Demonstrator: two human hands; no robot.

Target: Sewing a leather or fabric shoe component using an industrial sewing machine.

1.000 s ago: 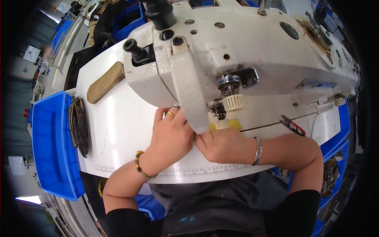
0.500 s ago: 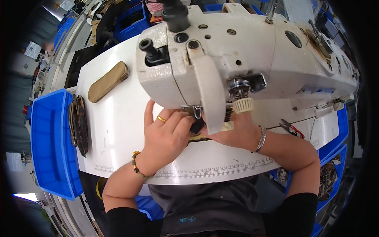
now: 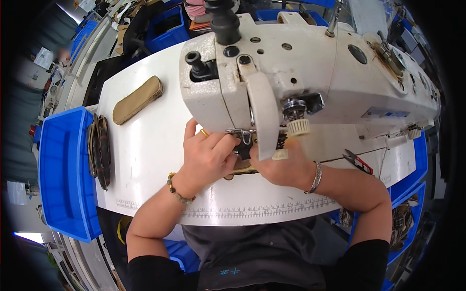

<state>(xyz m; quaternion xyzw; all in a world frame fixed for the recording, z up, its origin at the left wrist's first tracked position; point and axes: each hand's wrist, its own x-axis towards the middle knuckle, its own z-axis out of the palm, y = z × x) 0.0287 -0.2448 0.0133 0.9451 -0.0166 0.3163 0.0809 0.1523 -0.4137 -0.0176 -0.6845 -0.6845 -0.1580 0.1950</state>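
My left hand (image 3: 208, 157), wearing a gold ring, has its fingers curled and pressed onto a khaki fabric piece (image 3: 242, 165) beneath the white sewing machine's presser foot (image 3: 245, 136). My right hand (image 3: 280, 164) is closed beside it, right of the needle area, its fingertips partly hidden by the machine head (image 3: 264, 109) and knobs; what it grips is unclear. A stack of khaki oval pieces (image 3: 136, 99) lies at the back left of the white table (image 3: 145, 179). Red-handled snips (image 3: 359, 161) lie right of my right hand.
Dark plaid pieces (image 3: 99, 150) lie at the table's left edge, beside a blue bin (image 3: 65, 174). Blue bins with plaid fabric (image 3: 403, 218) sit at the right, below the tabletop. Another blue bin (image 3: 167, 29) and cluttered benches (image 3: 116, 34) stand behind.
My hands have shifted about the needle area, my left fingers now curling lower at the presser foot. The khaki piece now shows between them. The machine appears slightly further right in view.
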